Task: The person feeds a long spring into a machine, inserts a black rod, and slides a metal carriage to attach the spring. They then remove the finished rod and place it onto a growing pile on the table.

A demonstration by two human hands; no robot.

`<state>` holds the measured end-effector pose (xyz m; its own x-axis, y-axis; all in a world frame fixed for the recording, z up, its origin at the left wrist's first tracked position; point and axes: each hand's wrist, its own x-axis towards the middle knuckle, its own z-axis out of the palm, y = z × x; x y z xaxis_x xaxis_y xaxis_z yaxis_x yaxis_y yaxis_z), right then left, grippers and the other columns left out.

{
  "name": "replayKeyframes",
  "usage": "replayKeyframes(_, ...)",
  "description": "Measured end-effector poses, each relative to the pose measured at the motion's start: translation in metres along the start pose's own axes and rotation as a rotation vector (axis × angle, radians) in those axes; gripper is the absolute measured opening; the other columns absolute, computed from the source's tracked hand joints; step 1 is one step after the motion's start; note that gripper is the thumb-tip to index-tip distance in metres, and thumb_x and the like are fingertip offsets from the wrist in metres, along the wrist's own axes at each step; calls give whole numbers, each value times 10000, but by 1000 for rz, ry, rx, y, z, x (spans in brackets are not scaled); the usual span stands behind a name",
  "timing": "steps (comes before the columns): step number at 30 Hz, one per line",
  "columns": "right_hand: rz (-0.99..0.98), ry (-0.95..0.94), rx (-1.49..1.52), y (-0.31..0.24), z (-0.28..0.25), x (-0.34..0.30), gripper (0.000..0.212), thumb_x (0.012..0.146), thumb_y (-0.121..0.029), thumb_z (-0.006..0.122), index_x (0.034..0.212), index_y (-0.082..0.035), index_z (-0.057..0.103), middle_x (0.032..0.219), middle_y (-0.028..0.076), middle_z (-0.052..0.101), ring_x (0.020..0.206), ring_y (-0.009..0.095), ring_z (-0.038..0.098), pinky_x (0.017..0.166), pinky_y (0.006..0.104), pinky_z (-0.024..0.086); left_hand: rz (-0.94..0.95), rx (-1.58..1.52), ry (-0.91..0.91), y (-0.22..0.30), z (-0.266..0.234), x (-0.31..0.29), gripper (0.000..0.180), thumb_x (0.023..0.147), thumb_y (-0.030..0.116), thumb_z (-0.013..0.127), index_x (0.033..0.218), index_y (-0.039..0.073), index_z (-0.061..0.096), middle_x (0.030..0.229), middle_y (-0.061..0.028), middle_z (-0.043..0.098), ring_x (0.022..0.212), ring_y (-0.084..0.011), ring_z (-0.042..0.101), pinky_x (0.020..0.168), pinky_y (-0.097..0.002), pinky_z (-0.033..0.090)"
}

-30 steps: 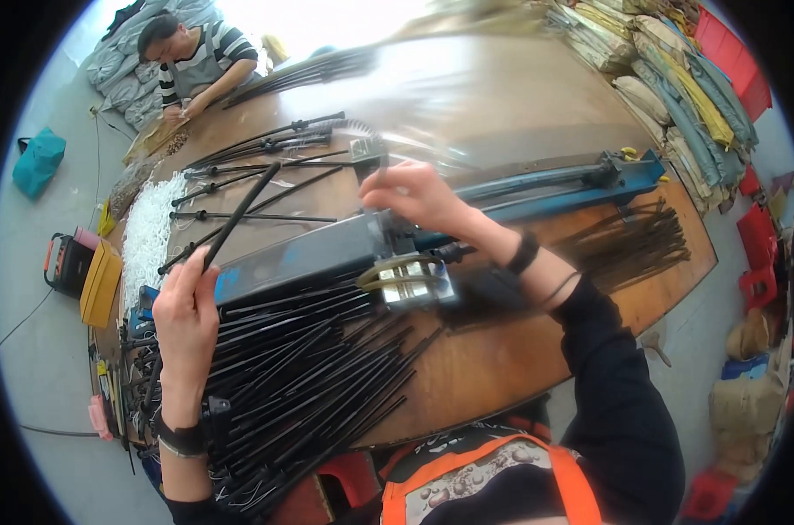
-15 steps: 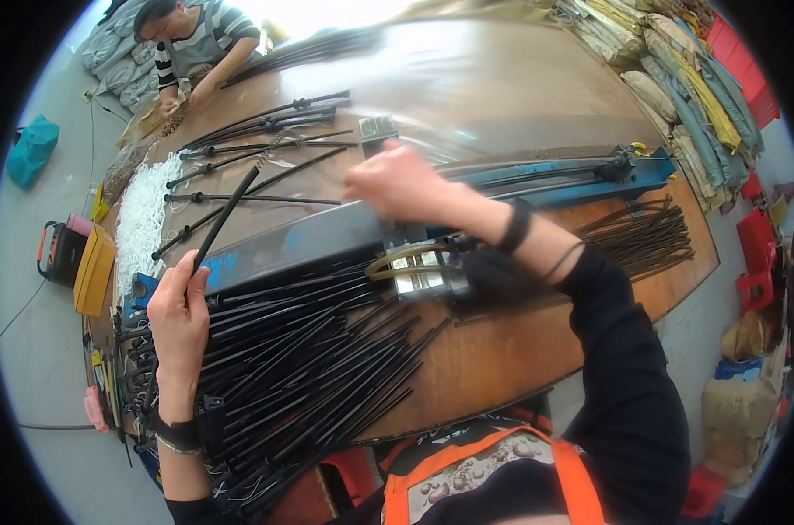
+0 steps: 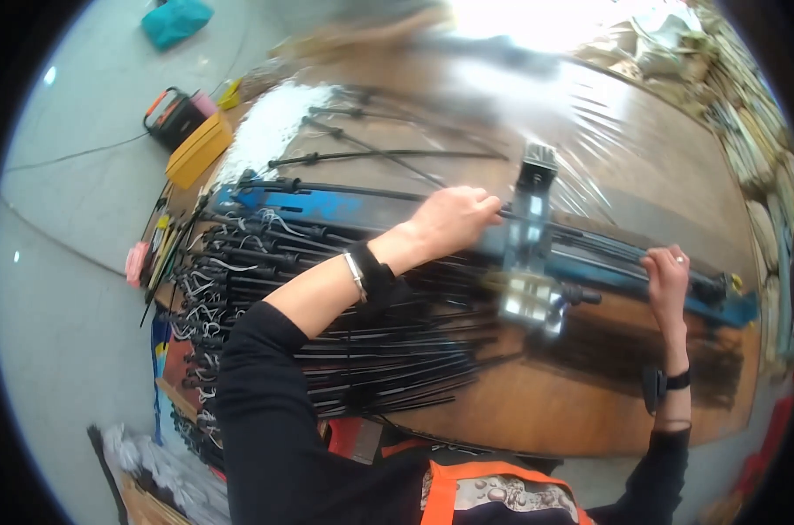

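Observation:
My left hand (image 3: 456, 220) is closed round a long black rod (image 3: 353, 189) with a thicker collar near its left end. That rod lies along a blue metal rail (image 3: 331, 207) and points at a metal press-like fixture (image 3: 526, 223) just right of my fingers. Beyond the fixture, my right hand (image 3: 668, 276) hovers at the rail's right part with fingers pinched together; what they hold, if anything, I cannot make out. Thin dark rods (image 3: 602, 242) run along the rail between the fixture and my right hand. A shiny metal block (image 3: 530, 299) sits at the fixture's near side.
A large pile of black rods with white ties (image 3: 327, 341) covers the near left. More rods (image 3: 370, 156) and a white heap (image 3: 270, 131) lie beyond the rail. A yellow box (image 3: 199, 151) stands off the table's left edge. Stacked sacks (image 3: 742, 149) line the far right.
The rod in my left hand has gone from tilted up to lying along the rail, and that hand has moved right. My right hand has moved right, past the fixture. The view has shifted.

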<state>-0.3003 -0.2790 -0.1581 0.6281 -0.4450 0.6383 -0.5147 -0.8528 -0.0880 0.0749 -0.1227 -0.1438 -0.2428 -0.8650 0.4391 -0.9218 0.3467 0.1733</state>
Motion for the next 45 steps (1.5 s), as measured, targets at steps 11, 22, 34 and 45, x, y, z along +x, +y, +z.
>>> replayKeyframes(11,67,-19,105,-8,14,12,104,895,-89,625,820,-32,581,770,93,575,790,282,519,797,373,392,-107,-144,111,-8,-2,-3,194,898,218,659,827,41,625,766,-135,582,738,-366,594,649,-454,487)
replayKeyframes(22,68,12,50,-16,14,5,78,853,-47,650,929,-55,663,861,93,662,924,290,599,906,398,412,-77,-48,24,-15,11,-7,245,925,236,626,778,42,597,742,-169,591,697,-390,596,591,-476,464)
replayKeyframes(34,150,-115,243,-90,3,-36,312,815,-16,671,1125,-49,654,913,124,648,901,300,618,848,432,440,-164,25,-43,-13,14,1,200,948,258,570,836,92,556,705,-144,626,695,-381,627,574,-472,477)
replayKeyframes(45,314,-173,782,-89,35,-40,222,859,-75,683,1069,-21,636,854,146,632,790,328,616,700,388,495,-112,68,9,-3,18,-7,191,943,234,578,836,84,529,721,-134,623,676,-376,613,571,-479,465)
